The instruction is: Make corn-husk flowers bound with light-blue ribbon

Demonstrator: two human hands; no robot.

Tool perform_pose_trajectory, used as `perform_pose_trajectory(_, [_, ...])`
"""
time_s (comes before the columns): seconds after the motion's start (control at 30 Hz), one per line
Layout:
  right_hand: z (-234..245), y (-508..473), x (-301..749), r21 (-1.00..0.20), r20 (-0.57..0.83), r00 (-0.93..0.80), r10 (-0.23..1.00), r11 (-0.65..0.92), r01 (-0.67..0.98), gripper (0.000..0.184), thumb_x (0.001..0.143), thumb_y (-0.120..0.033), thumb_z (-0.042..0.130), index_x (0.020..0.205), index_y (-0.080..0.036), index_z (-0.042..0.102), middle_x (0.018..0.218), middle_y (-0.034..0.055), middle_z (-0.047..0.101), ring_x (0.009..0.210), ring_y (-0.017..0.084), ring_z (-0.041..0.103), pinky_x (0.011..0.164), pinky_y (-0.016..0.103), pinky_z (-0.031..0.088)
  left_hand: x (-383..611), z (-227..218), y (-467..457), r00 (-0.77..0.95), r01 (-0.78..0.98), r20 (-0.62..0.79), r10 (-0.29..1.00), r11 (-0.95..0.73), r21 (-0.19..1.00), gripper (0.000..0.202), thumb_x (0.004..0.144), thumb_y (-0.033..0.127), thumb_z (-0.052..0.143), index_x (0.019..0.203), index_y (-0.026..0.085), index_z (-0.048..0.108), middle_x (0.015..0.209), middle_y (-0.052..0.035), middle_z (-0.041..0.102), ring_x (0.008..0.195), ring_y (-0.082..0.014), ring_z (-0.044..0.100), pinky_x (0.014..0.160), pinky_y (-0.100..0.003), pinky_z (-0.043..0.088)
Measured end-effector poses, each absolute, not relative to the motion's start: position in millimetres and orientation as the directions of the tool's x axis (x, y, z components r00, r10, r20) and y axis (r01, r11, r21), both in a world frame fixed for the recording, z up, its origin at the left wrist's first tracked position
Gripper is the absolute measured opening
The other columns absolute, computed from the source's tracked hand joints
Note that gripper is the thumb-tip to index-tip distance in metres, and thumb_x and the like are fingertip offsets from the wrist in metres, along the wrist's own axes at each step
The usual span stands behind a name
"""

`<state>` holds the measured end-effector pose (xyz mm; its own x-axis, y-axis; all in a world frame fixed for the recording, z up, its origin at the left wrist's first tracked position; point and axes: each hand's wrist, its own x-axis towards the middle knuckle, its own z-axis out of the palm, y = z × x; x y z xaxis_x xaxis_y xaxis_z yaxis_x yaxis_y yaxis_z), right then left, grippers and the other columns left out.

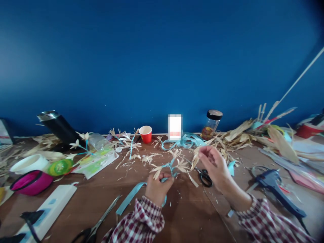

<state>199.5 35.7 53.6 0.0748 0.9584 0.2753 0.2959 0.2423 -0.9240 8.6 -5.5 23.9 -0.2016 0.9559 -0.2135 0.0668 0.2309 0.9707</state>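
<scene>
My left hand is closed round the blue-wrapped stem of a corn husk flower spray, whose pale petals spread to both sides. A light-blue ribbon trails from beside this hand over the table. To the right, my right hand is raised with thumb and fingertips pinched together at a pale piece of corn husk. Its fingers partly hide where they meet the husk. Black-handled scissors lie just below the right hand. A second pair of scissors rests left of my left sleeve.
A blue glue gun lies at right, near piled dried husks. Along the back stand a red paper cup, a lidded jar and curled blue ribbon. A power strip and tilted black flask are at left.
</scene>
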Motion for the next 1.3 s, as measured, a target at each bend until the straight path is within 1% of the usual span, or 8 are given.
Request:
perform_pose_trajectory(0.1, [40,22,193,-0.98,0.088,-0.011,0.996,0.088,0.179,0.025,0.076,-0.039,0.059,0.087,-0.018,0.053,0.075,0.002,0.057,0.066,0.015,0.054,0.06,0.026,0.046,9,25,-4,-0.007,-0.362,-0.498,0.867,0.462,0.81,0.023,0.05,0.024,0.072,0.059,0.016,0.052,0.039,0.0117,0.034,0.033,-0.0015,0.022,0.032,-0.014,0.012])
perform_pose_trajectory(0.17, [37,16,186,-0.985,-0.025,-0.157,0.987,0.002,0.171,0.025,0.075,-0.038,0.06,0.088,-0.017,0.054,0.074,0.0021,0.058,0.067,0.015,0.055,0.061,0.027,0.046,10,26,-5,0.156,-0.528,-0.539,0.828,0.531,0.663,0.03,0.045,0.023,0.075,0.06,0.015,0.049,0.042,0.0129,0.032,0.034,0.0009,0.018,0.032,-0.011,0.005])
perform_pose_trajectory(0.23, [37,12,180,-0.984,-0.035,-0.253,0.967,0.011,0.176,0.022,0.077,-0.037,0.058,0.087,-0.017,0.056,0.075,0.0021,0.059,0.07,0.016,0.056,0.065,0.028,0.046,12,25,-5,0.201,-0.586,-0.536,0.82,0.539,0.605,0.034,0.043,0.02,0.077,0.061,0.014,0.049,0.044,0.0128,0.033,0.034,0.0025,0.019,0.033,-0.01,0.003])
perform_pose_trajectory(0.47, [33,10,165,-0.996,-0.053,-0.42,0.906,-0.021,0.082,0.025,0.082,-0.04,0.051,0.075,-0.017,0.058,0.067,0.0012,0.06,0.062,0.013,0.055,0.056,0.024,0.042,15,21,-7,0.092,-0.499,-0.509,0.856,0.482,0.72,0.032,0.046,0.026,0.078,0.063,0.012,0.053,0.044,0.0106,0.04,0.032,0.0029,0.019,0.032,-0.011,0.004])
perform_pose_trajectory(0.67, [21,3,159,-0.98,-0.124,-0.398,0.909,-0.176,-0.096,0.022,0.073,-0.035,0.065,0.076,-0.016,0.056,0.06,-0.0025,0.057,0.056,0.01,0.052,0.053,0.021,0.038,17,19,-9,0.099,-0.425,-0.497,0.862,0.488,0.762,0.037,0.044,0.033,0.079,0.062,0.012,0.055,0.036,0.012,0.036,0.031,0.0023,0.017,0.032,-0.013,0.004])
perform_pose_trajectory(0.8, [14,2,159,-0.956,-0.184,-0.375,0.909,-0.254,-0.145,0.025,0.073,-0.039,0.064,0.077,-0.016,0.056,0.06,-0.0028,0.056,0.053,0.009,0.051,0.049,0.019,0.037,19,14,-8,0.103,-0.408,-0.497,0.862,0.492,0.769,0.039,0.044,0.035,0.08,0.063,0.011,0.056,0.035,0.0118,0.036,0.03,0.0024,0.016,0.031,-0.013,0.004])
perform_pose_trajectory(1.07, [9,3,163,-0.966,-0.183,-0.329,0.927,-0.232,-0.118,0.027,0.073,-0.042,0.063,0.079,-0.016,0.059,0.057,-0.0042,0.052,0.047,0.006,0.043,0.043,0.017,0.032,22,13,-9,0.075,-0.381,-0.503,0.861,0.491,0.783,0.034,0.046,0.032,0.079,0.064,0.012,0.058,0.036,0.0123,0.034,0.029,0.0022,0.017,0.031,-0.013,0.004])
perform_pose_trajectory(1.3, [5,5,162,-0.974,-0.108,-0.263,0.959,-0.155,-0.167,0.026,0.072,-0.041,0.064,0.074,-0.016,0.06,0.065,-0.0014,0.057,0.057,0.01,0.049,0.055,0.022,0.041,23,9,-10,0.03,-0.348,-0.502,0.865,0.48,0.806,0.036,0.047,0.035,0.078,0.068,0.011,0.061,0.038,0.0113,0.036,0.031,0.0014,0.018,0.031,-0.014,0.006])
